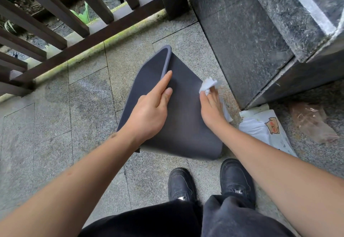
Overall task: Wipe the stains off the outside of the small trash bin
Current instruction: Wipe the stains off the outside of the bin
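Grey speckled granite paving (89, 95), rough, cut in rectangular slabs with thin joints, mossy along the far edge. Dark polished stone pillar (247, 37) at right, flecked, square-cornered. Dark brown wooden railing (61, 26) with flat slats runs along the upper left.

Small trash bin (186, 117) sits on the paving between railing and pillar, just ahead of the person's black shoes (236, 179). Matte dark grey plastic, rounded rectangular shape, tipped over so the mouth faces away toward the railing; thick lighter-grey rim (167, 59) around the mouth. Inside is not visible.

Left hand (150, 113) rests flat on the bin's upturned side, fingers together and stretched toward the rim, forefinger tip touching the rim; nothing gripped. Right hand (211, 106) presses on the bin's right edge, fingers closed around a crumpled white tissue (208, 85), a strip of it trailing below the palm.

Right of the bin, at the pillar's foot: soft white tissue packet (260, 126) with a cartoon animal print, lying flat, opened, white tissues showing inside. Beside it a crinkled translucent brownish plastic bag (312, 123); contents unclear.
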